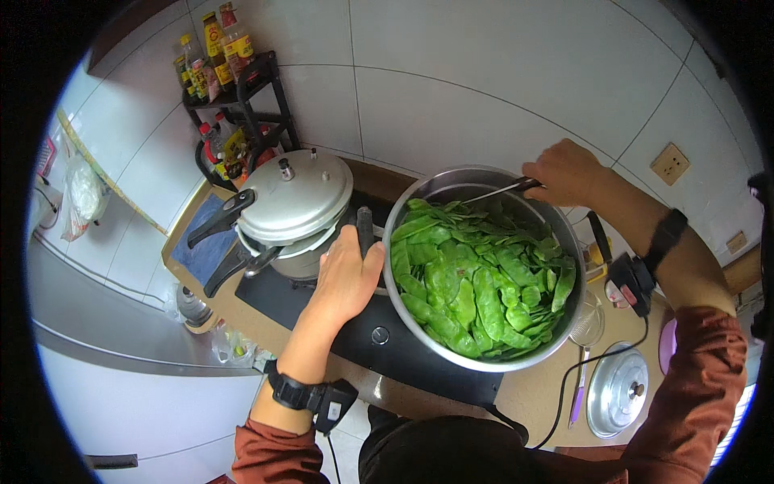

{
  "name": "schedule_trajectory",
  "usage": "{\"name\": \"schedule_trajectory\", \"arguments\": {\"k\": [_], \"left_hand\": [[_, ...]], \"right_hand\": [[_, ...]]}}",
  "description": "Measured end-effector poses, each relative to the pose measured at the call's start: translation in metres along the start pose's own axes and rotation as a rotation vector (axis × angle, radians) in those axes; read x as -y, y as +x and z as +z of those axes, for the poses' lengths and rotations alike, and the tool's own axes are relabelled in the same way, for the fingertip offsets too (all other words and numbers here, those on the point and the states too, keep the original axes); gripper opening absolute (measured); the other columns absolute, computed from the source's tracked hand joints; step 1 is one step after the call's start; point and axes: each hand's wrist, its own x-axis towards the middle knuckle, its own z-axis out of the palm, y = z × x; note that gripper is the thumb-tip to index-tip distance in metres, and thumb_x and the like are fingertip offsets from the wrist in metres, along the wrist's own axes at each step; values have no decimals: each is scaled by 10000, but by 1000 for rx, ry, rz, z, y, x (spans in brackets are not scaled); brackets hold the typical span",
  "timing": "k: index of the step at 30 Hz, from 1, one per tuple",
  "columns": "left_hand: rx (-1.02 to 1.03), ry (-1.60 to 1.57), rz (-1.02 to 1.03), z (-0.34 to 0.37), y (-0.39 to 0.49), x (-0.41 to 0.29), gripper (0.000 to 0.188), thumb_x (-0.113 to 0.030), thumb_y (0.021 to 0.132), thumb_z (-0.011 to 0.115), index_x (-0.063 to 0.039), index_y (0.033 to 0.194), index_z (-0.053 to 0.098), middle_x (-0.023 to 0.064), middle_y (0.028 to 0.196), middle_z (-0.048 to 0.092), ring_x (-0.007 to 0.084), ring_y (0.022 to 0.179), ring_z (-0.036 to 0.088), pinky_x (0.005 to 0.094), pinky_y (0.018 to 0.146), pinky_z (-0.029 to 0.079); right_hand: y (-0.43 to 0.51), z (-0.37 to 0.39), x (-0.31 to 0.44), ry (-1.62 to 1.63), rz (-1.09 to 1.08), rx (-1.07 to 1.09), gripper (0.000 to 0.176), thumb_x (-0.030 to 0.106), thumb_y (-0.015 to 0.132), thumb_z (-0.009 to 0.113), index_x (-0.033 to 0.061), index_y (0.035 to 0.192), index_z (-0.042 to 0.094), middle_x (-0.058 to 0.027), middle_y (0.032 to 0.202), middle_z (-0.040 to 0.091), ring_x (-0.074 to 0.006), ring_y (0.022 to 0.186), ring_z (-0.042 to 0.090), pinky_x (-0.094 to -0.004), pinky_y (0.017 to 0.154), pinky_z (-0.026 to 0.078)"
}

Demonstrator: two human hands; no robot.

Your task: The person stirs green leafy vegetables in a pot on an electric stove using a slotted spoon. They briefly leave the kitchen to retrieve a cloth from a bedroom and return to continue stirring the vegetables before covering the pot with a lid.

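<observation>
A large metal pot (396, 314) full of flat green bean pods (484, 284) stands over the black stove (423, 369). My left hand (347, 275) is at the black handle (364, 230) on the pot's left side, with the thumb and fingers around its lower part. My right hand (565, 175), above the pot's back right rim, is closed on the dark handle of a metal utensil (493, 192). The utensil's far end is hidden among the beans. Left of the pot is a pressure cooker (296, 199), its lid on and its black handles pointing left.
A black rack (260, 72) with sauce bottles (217, 48) stands at the back left by the tiled wall. On the right counter lie a metal lid (617, 390) and a strainer with a purple handle (578, 399). A black cable (565, 378) crosses there. A refrigerator (139, 399) is at left.
</observation>
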Motion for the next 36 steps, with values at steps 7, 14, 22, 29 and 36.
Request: {"name": "schedule_trajectory", "arguments": {"k": [7,14,22,29,36], "left_hand": [[-70,13,83,6,2,8,393,-357,901,441,21,1003,417,287,1026,565,441,1010,517,513,869,362],[-47,34,15,5,8,11,449,-383,898,463,35,1059,435,305,1081,560,447,1069,513,489,922,373],[6,12,-24,4,10,11,532,-399,885,466,45,1174,411,332,1112,540,440,1089,514,443,937,377],[-14,-5,-17,5,11,11,567,-405,878,473,54,1203,403,365,1121,524,459,1098,506,435,934,380],[-19,-46,9,6,10,12,488,-393,886,475,41,1100,414,321,1099,548,468,1063,513,477,922,382]], "right_hand": [[-97,17,22,100,103,-96,209,251,851,558,86,975,524,-121,732,596,-334,699,617,-432,620,485],[-185,57,83,101,211,-172,495,54,751,542,61,1238,458,-145,755,580,-316,619,612,-404,564,503],[-236,96,141,269,356,-198,662,7,732,579,59,1359,373,-144,772,536,-312,612,578,-404,538,488],[-261,104,167,302,392,-236,748,-27,693,570,55,1394,322,-128,773,505,-284,545,576,-378,486,493],[-294,60,176,300,465,-241,691,66,720,662,82,1357,396,-116,751,522,-285,561,571,-385,493,481]]}}
